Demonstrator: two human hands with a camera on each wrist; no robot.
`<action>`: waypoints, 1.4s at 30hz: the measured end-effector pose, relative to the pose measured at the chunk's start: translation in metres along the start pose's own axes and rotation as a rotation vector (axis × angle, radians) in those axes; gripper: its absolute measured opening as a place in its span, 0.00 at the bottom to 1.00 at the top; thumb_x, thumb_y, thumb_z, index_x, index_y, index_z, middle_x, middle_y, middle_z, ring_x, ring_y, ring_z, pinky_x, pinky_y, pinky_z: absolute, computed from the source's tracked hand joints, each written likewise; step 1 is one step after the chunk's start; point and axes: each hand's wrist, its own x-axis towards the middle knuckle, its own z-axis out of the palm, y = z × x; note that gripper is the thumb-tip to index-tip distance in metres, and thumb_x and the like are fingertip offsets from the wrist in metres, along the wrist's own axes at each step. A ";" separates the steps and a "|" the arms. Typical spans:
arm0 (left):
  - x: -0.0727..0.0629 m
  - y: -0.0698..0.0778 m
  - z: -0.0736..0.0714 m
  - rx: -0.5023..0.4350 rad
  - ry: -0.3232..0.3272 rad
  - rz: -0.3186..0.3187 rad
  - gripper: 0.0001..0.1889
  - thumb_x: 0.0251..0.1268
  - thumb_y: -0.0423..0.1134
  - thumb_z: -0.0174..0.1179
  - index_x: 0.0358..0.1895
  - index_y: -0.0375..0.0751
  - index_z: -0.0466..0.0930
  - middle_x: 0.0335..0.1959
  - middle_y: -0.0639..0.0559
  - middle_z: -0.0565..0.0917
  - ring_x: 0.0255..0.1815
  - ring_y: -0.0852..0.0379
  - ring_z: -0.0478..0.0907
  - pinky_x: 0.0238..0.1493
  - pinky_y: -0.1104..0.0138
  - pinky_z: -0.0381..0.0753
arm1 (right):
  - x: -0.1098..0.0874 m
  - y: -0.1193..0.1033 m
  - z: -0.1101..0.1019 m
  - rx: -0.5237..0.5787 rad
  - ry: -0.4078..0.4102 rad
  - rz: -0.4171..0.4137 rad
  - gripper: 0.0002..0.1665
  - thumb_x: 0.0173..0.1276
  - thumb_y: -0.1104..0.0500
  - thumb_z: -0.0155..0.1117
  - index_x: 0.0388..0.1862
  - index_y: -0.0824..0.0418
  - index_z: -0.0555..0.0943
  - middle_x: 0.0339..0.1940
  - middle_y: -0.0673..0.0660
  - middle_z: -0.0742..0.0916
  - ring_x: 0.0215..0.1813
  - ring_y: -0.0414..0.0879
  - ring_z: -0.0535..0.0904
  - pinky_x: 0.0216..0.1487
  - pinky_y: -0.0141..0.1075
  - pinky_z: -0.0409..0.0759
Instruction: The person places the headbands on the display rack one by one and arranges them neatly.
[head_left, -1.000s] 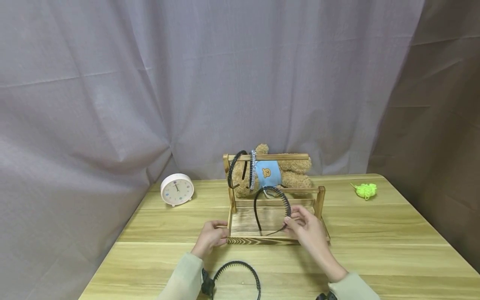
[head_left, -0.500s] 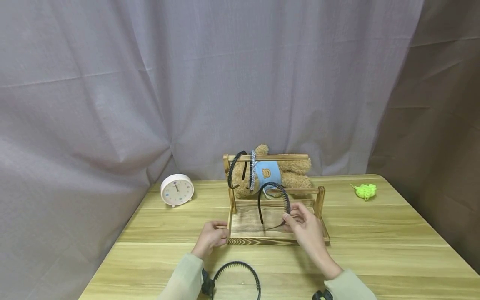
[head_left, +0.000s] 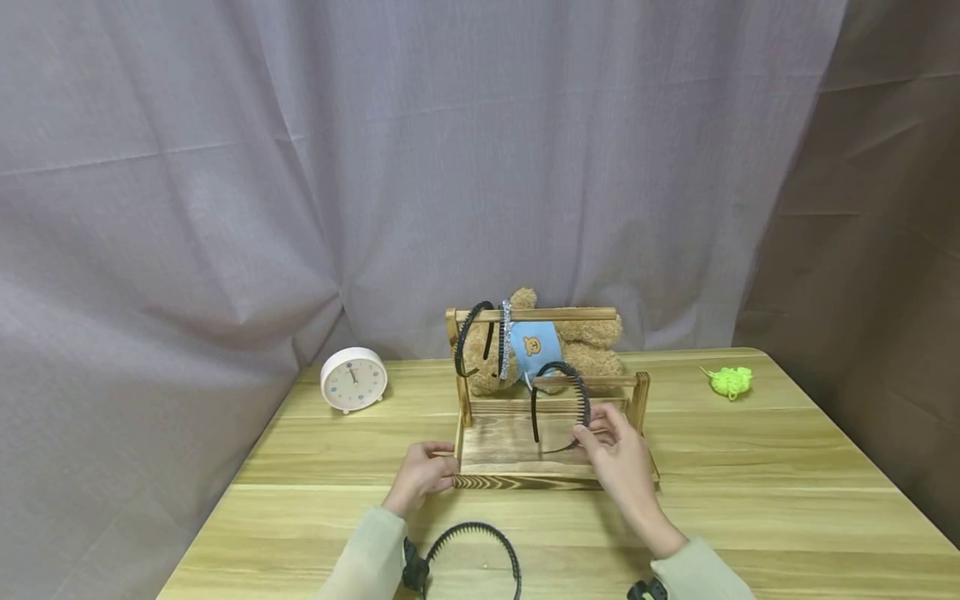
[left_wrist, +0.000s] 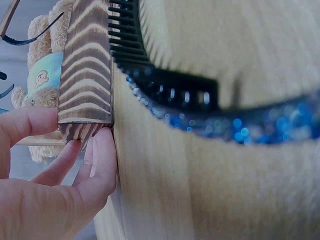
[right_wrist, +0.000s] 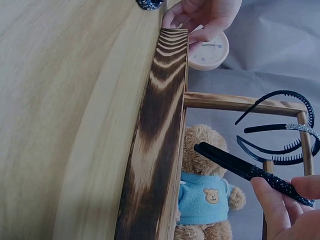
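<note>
My left hand (head_left: 420, 479) holds the front left corner of a wooden rack (head_left: 517, 482). Its fingers press around the striped corner in the left wrist view. Between thumb and fingers, my right hand (head_left: 618, 450) pinches one side of a black toothed headband (head_left: 585, 404), which shows glitter on its outside in the right wrist view. This headband stands upright at the left end of the rack's lower rail (head_left: 603, 381); whether it touches the rail I cannot tell. Over the upper rail (head_left: 570, 314) hang a black headband (head_left: 460, 346) and a silver glittery headband (head_left: 506, 337).
Another toothed headband (head_left: 480, 527) with blue glitter lies on the table near my left wrist. Behind the rack is a teddy bear (head_left: 592, 333) in a blue shirt. A white clock (head_left: 354, 381) stands left, and a neon-green yarn bundle (head_left: 731, 382) lies right.
My right hand has moved the headband slightly up and to the right, to the lower rail's left end. The left hand has stayed at the rack's corner.
</note>
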 end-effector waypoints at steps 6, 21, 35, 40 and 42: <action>0.000 0.000 0.000 -0.002 0.002 -0.006 0.26 0.50 0.27 0.57 0.57 0.22 0.73 0.37 0.43 0.82 0.29 0.60 0.79 0.35 0.68 0.88 | 0.000 0.003 -0.003 0.005 0.005 0.006 0.12 0.68 0.64 0.63 0.49 0.63 0.76 0.40 0.64 0.84 0.40 0.47 0.85 0.39 0.30 0.87; 0.000 0.002 0.000 0.001 0.009 -0.022 0.25 0.53 0.27 0.58 0.58 0.23 0.73 0.40 0.39 0.83 0.30 0.59 0.80 0.36 0.66 0.88 | 0.001 0.011 -0.010 -0.063 0.057 -0.035 0.12 0.67 0.66 0.62 0.48 0.64 0.76 0.39 0.64 0.85 0.37 0.45 0.85 0.35 0.28 0.86; 0.000 0.001 0.000 -0.004 0.007 -0.021 0.25 0.52 0.27 0.59 0.57 0.23 0.73 0.36 0.44 0.81 0.29 0.60 0.80 0.37 0.67 0.88 | 0.003 0.015 -0.015 -0.138 0.103 -0.039 0.10 0.66 0.64 0.63 0.47 0.61 0.77 0.37 0.61 0.87 0.36 0.46 0.86 0.33 0.31 0.86; 0.000 0.001 0.001 -0.011 0.012 -0.017 0.25 0.51 0.27 0.58 0.57 0.23 0.73 0.35 0.46 0.80 0.30 0.59 0.80 0.37 0.67 0.88 | 0.003 0.020 -0.017 -0.152 0.110 -0.044 0.11 0.66 0.65 0.63 0.47 0.61 0.77 0.37 0.61 0.87 0.35 0.50 0.86 0.33 0.32 0.86; 0.001 0.001 0.001 -0.014 0.013 -0.014 0.25 0.51 0.27 0.58 0.57 0.22 0.73 0.35 0.46 0.79 0.30 0.59 0.80 0.38 0.67 0.88 | 0.003 0.022 -0.018 -0.161 0.108 -0.037 0.11 0.66 0.65 0.63 0.47 0.61 0.77 0.37 0.61 0.87 0.34 0.47 0.85 0.32 0.32 0.86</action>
